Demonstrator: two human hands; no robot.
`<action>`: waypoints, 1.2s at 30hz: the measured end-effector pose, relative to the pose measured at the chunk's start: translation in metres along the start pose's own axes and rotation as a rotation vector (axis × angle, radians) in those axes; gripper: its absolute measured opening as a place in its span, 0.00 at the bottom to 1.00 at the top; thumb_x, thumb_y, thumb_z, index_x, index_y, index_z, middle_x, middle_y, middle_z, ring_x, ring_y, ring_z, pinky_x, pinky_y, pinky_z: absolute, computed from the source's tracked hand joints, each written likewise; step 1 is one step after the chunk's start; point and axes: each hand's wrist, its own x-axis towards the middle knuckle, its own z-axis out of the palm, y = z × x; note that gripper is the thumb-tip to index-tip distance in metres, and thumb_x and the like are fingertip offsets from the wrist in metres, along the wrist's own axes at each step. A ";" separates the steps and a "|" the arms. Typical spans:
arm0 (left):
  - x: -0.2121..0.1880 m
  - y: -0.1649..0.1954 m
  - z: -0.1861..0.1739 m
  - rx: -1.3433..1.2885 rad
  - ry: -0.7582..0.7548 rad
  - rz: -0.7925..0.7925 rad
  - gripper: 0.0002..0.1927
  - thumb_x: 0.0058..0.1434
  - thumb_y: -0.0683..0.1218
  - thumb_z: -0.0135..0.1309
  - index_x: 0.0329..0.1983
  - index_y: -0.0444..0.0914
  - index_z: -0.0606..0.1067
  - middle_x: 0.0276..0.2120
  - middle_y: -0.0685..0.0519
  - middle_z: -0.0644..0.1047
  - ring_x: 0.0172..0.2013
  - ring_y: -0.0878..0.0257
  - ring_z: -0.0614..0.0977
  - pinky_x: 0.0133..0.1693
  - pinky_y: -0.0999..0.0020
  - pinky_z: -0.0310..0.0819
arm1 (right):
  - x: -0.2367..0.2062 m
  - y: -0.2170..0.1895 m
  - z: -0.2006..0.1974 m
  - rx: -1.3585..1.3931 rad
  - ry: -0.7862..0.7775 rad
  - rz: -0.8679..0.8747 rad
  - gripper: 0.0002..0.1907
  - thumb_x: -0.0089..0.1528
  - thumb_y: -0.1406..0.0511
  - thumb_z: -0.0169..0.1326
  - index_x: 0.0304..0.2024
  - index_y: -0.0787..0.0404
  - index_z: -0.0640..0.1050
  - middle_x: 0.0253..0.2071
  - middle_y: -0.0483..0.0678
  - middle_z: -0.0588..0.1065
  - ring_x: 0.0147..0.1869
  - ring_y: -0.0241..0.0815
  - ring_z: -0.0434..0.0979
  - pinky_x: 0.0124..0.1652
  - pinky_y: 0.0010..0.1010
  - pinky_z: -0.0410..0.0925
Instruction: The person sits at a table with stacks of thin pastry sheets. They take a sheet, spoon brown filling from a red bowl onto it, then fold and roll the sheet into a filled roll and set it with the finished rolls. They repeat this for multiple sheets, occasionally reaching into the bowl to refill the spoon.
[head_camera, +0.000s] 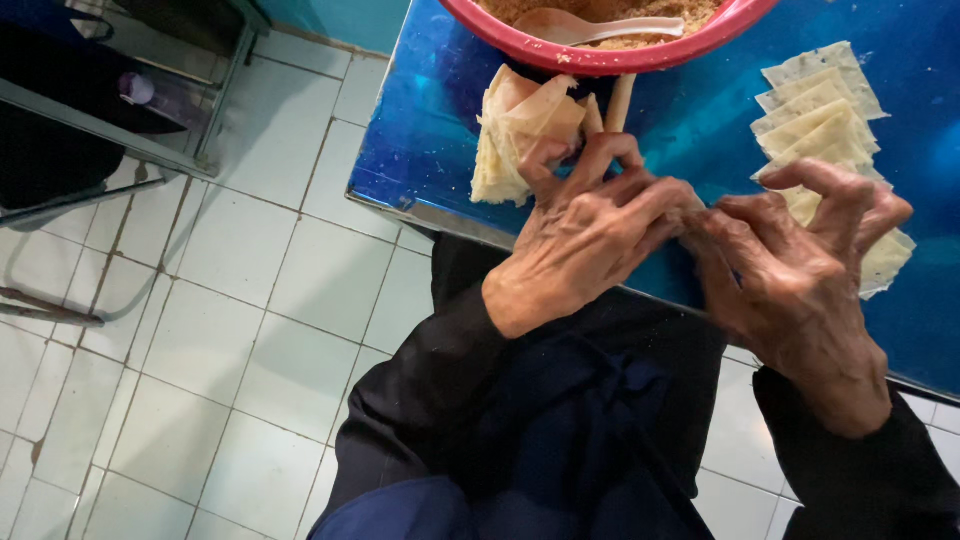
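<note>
Two hands pinched together at the edge of a blue table

The left hand (585, 240) and right hand (800, 265) meet fingertip to fingertip, fingers curled narrow — what they pinch is hidden, I cannot tell. Just beyond the left fingers: one crumpled heap of pale dough wrappers (515, 130); beyond the right fingers, one fanned row of flat wrappers (820, 110). Farthest — one pink bowl (600, 60) of brown filling, one spoon (590, 27) inside

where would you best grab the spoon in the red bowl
By the pale handle of the spoon, coming from the right: it lies nearly flat on the crumbly filling, pointing at the red bowl rim's right side, while the scoop end is in the filling.
</note>
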 end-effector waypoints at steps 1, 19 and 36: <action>0.001 0.001 -0.001 0.006 0.011 0.010 0.16 0.60 0.52 0.62 0.49 0.45 0.79 0.41 0.60 0.79 0.57 0.56 0.69 0.58 0.46 0.51 | 0.001 0.000 0.000 -0.038 0.020 -0.024 0.08 0.60 0.63 0.68 0.39 0.60 0.87 0.36 0.45 0.82 0.62 0.48 0.64 0.58 0.48 0.48; 0.002 0.003 0.007 0.266 0.002 0.014 0.09 0.65 0.48 0.62 0.48 0.47 0.82 0.42 0.63 0.78 0.60 0.62 0.69 0.61 0.47 0.46 | -0.003 0.011 0.010 0.017 0.012 0.058 0.10 0.64 0.59 0.66 0.43 0.56 0.86 0.45 0.44 0.82 0.71 0.48 0.63 0.62 0.47 0.48; 0.002 0.010 -0.014 0.429 0.121 -0.013 0.20 0.67 0.48 0.60 0.63 0.46 0.79 0.63 0.61 0.68 0.65 0.59 0.64 0.61 0.50 0.43 | -0.001 0.000 0.000 -0.370 -0.025 0.005 0.13 0.69 0.52 0.64 0.54 0.45 0.85 0.54 0.36 0.78 0.76 0.52 0.49 0.63 0.49 0.44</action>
